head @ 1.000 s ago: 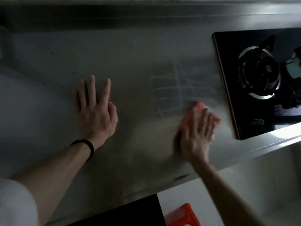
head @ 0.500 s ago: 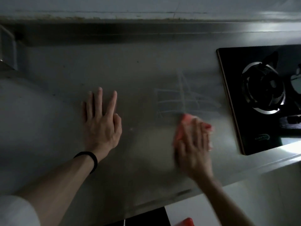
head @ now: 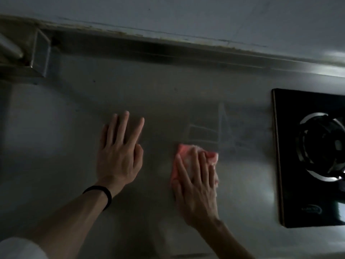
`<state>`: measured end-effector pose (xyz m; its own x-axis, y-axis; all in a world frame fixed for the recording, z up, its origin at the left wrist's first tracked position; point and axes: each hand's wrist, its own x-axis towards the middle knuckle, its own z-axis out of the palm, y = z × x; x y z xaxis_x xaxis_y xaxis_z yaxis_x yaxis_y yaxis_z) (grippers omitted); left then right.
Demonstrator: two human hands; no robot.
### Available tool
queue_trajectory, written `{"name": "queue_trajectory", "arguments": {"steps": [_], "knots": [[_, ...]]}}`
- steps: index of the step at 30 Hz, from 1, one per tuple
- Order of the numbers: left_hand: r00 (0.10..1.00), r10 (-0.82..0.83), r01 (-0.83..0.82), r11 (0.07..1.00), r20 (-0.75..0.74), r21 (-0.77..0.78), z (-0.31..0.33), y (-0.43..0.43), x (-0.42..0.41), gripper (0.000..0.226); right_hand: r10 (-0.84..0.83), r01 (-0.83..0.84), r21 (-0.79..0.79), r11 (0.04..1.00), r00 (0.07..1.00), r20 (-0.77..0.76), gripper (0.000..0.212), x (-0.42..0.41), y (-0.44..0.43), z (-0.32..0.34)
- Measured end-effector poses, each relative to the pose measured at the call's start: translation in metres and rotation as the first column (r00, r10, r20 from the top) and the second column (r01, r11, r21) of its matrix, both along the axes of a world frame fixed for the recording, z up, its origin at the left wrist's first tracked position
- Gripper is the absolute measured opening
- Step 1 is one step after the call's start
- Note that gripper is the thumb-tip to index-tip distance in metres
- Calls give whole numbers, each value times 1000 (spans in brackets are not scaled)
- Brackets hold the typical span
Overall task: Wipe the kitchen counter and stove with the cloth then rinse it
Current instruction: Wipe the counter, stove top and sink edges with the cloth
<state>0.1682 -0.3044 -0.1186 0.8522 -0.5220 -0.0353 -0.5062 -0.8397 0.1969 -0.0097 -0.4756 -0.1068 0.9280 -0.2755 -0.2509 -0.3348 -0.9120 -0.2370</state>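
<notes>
Cloth (head: 183,153) sits pressed under our flat right hand (head: 197,195); our left hand (head: 119,159) rests released on the surface (head: 56,146). We should overlap strokes toward the stove (head: 285,184).

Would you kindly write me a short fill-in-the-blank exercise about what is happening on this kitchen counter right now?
1. The right hand presses the pink cloth flat onto the ____, not onto the stove.
2. The black wristband is worn on the ____ arm.
3. The stove lies to the ____ of the cloth.

Missing words: counter; left; right.
</notes>
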Motion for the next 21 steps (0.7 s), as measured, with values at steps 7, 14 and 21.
{"name": "queue_trajectory", "arguments": {"steps": [7, 14, 21], "knots": [[999, 15, -14, 1000, 32, -15, -3, -2, 0, 71, 50, -48, -51, 998, 998, 40, 64, 185, -117, -19], [998, 0, -1, 1000, 58, 6, -7, 0, 2, 72, -30, 31, -14, 999, 997, 74, 63, 215, -130, -15], [999, 5, -4, 1000, 49, -8, -5, -1, 1, 72, 23, -22, -12, 1000, 996, 81, 63, -17, -8, -1]]}}
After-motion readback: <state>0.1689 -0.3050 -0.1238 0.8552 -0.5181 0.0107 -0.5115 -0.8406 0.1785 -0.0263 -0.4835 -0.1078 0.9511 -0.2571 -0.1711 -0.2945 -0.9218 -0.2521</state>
